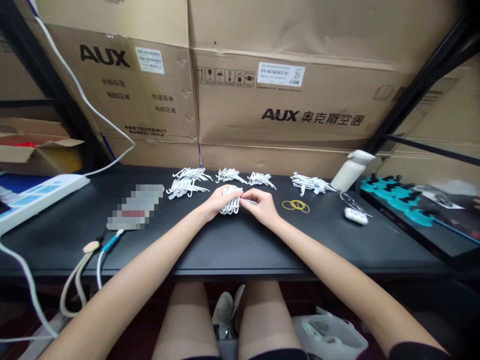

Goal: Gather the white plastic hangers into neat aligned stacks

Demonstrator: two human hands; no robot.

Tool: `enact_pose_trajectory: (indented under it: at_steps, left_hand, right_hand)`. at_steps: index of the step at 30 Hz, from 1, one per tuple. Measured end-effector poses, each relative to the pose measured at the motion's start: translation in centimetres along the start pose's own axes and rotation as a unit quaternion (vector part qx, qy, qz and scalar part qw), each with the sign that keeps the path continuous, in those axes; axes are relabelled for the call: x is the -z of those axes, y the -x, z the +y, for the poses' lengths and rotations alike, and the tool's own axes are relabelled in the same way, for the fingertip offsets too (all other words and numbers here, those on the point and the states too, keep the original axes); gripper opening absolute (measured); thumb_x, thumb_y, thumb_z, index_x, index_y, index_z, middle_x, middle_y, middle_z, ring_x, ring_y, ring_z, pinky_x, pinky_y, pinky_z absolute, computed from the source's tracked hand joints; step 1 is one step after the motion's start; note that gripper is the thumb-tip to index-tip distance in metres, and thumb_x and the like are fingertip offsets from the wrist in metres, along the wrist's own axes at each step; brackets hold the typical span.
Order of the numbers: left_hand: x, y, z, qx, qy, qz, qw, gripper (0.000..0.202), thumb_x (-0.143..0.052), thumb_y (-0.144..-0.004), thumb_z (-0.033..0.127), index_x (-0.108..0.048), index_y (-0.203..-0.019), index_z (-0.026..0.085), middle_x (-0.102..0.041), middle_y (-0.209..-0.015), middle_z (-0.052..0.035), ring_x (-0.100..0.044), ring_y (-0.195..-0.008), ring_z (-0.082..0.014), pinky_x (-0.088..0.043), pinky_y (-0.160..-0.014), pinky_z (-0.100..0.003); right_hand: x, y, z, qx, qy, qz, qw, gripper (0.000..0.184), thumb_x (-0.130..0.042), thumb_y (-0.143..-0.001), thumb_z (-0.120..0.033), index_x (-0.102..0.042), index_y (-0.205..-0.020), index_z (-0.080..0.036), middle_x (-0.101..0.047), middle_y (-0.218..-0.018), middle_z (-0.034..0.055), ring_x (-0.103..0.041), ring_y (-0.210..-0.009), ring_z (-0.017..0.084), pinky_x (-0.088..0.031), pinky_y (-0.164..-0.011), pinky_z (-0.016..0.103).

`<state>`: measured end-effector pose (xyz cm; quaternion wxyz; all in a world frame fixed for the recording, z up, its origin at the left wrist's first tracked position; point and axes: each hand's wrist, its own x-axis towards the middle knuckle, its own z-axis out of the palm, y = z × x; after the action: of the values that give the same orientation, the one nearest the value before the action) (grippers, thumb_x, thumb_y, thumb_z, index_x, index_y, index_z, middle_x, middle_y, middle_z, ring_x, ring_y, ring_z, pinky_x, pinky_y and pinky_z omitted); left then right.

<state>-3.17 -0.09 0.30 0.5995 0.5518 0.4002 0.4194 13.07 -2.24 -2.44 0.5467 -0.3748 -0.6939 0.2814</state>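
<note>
My left hand (217, 201) is closed around a bundle of small white plastic hooks (231, 201) held just above the black table (225, 245). My right hand (262, 205) pinches one white hook at the bundle's right side, fingers pressed together. Behind the hands lie several bunches of the same white hooks (187, 181), with another bunch (309, 183) further right. A few yellow rubber bands (296, 205) lie on the table just right of my right hand.
Large AUX cardboard boxes (285, 100) wall off the back. A white bottle (350, 170) and a small white device (355, 215) sit at right, teal parts (397, 197) beyond. A power strip (33, 195), a blurred object (135, 207) and cables (80, 270) lie at left.
</note>
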Motion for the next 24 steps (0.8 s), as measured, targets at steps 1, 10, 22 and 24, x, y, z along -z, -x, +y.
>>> enact_pose_trajectory:
  at_steps: [1, 10, 22, 24]
  left_hand:
    - [0.0, -0.01, -0.01, 0.0, -0.001, 0.0, 1.0, 0.038, -0.082, -0.062, 0.04, -0.061, -0.082, 0.015, -0.065, -0.072, -0.001, -0.063, -0.066, -0.0143, -0.05, -0.062, -0.026]
    - [0.31, -0.46, -0.43, -0.001, -0.023, 0.003, 1.0, 0.04, -0.082, -0.061, 0.042, -0.063, -0.085, 0.015, -0.065, -0.075, -0.0009, -0.062, -0.068, -0.0144, -0.048, -0.064, -0.026]
    - [0.37, -0.51, -0.41, -0.002, -0.035, 0.002, 0.999, 0.039, -0.081, -0.063, 0.042, -0.064, -0.085, 0.015, -0.065, -0.078, -0.002, -0.061, -0.072, -0.0144, -0.047, -0.067, -0.026]
    - [0.38, -0.56, -0.46, -0.003, -0.035, 0.004, 0.999, 0.039, -0.081, -0.062, 0.042, -0.064, -0.085, 0.015, -0.065, -0.078, -0.0022, -0.061, -0.072, -0.015, -0.047, -0.067, -0.027]
  right_hand:
    - [-0.01, 0.0, -0.04, 0.0, 0.002, 0.001, 1.0, 0.017, -0.069, -0.076, -0.035, -0.068, -0.078, -0.018, -0.071, -0.078, 0.0061, -0.068, -0.072, 0.02, -0.055, -0.071, 0.034]
    - [-0.06, 0.0, -0.27, 0.0, 0.014, 0.005, 1.0, 0.016, -0.07, -0.073, -0.033, -0.067, -0.076, -0.018, -0.07, -0.077, 0.0052, -0.066, -0.069, 0.019, -0.055, -0.069, 0.033]
    - [-0.08, -0.03, -0.4, 0.014, 0.02, 0.004, 1.0, 0.013, -0.069, -0.073, -0.03, -0.067, -0.076, -0.018, -0.069, -0.077, 0.0051, -0.065, -0.069, 0.018, -0.053, -0.068, 0.031]
    - [-0.07, -0.03, -0.4, 0.018, 0.026, 0.003, 0.999, 0.013, -0.068, -0.073, -0.03, -0.067, -0.077, -0.018, -0.069, -0.078, 0.005, -0.065, -0.069, 0.018, -0.053, -0.067, 0.031]
